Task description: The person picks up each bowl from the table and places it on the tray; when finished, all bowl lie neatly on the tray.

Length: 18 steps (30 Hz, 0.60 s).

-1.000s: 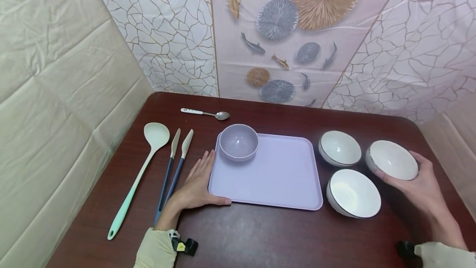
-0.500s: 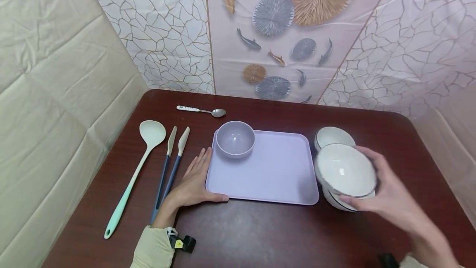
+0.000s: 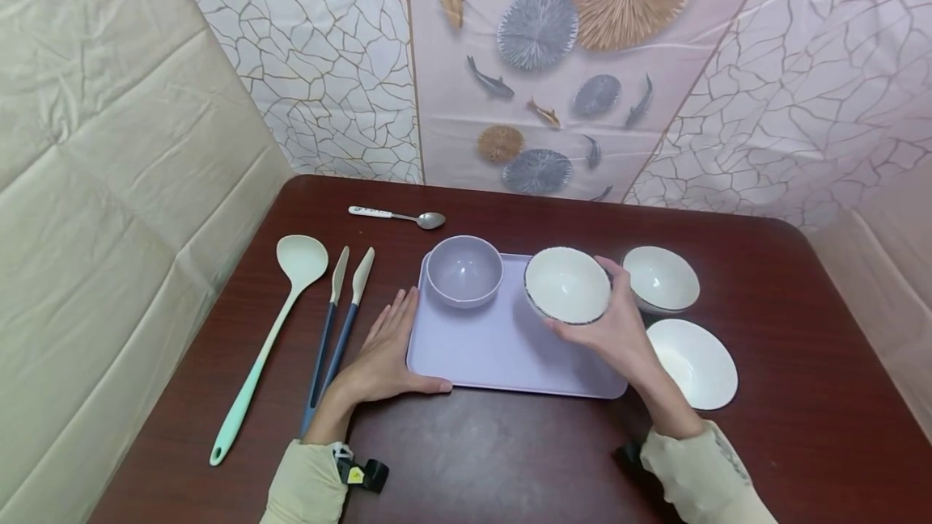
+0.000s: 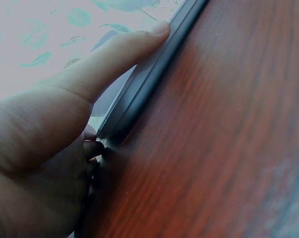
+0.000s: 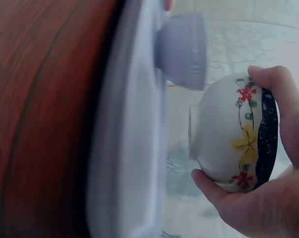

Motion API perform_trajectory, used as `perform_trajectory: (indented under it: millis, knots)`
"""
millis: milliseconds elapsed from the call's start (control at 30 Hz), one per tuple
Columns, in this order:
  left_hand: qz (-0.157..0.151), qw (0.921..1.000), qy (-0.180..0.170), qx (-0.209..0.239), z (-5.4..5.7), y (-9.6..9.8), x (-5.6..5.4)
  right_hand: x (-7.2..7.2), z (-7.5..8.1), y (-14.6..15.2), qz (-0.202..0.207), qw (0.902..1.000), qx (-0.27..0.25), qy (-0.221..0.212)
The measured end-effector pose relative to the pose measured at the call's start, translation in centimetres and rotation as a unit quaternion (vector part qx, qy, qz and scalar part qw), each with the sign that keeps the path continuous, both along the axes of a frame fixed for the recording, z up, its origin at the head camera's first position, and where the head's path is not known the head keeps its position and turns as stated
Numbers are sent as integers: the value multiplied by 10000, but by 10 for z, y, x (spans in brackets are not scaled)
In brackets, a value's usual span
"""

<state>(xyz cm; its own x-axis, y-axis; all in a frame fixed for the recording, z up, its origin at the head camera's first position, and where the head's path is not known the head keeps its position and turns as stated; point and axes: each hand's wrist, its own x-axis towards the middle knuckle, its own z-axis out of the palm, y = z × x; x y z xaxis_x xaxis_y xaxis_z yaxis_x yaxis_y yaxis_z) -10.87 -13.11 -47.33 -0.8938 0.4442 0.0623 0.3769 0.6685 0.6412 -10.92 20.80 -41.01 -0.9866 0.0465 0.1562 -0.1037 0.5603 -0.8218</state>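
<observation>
My right hand [image 3: 619, 326] grips a white bowl [image 3: 566, 285] by its sides, holding it over the right part of the lilac tray [image 3: 510, 354]. In the right wrist view this bowl [image 5: 228, 134] shows red and yellow flowers and a dark blue rim band, with a gap between its foot and the tray. A lilac bowl [image 3: 464, 272] stands in the tray's back left corner. My left hand [image 3: 386, 354] lies at the tray's left end, fingers straight along that side, thumb on the front edge. The left wrist view shows that thumb [image 4: 114, 59] touching the rim.
Two white bowls stand right of the tray, a back one [image 3: 661, 277] and a front one [image 3: 695, 366] partly behind my right wrist. At left lie a pale green ladle [image 3: 275, 338] and two blue-handled knives [image 3: 324, 346] [image 3: 348, 326]. A teaspoon [image 3: 396, 217] lies behind the tray.
My right hand has lifted the white bowl from the far right and carried it left, past the other two white bowls, to above the tray. The left hand has stayed at the tray.
</observation>
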Motion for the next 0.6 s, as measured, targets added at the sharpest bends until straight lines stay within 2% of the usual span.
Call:
perform_trajectory:
  millis: [233,600]
  knots:
    - [-4,10000,-51,2,0,-1,0,-20,-21,-11,-169,9998,81,25]
    - [-4,9999,-141,-24,2,-1,1,-29,-27,-13,-249,9996,78,-96]
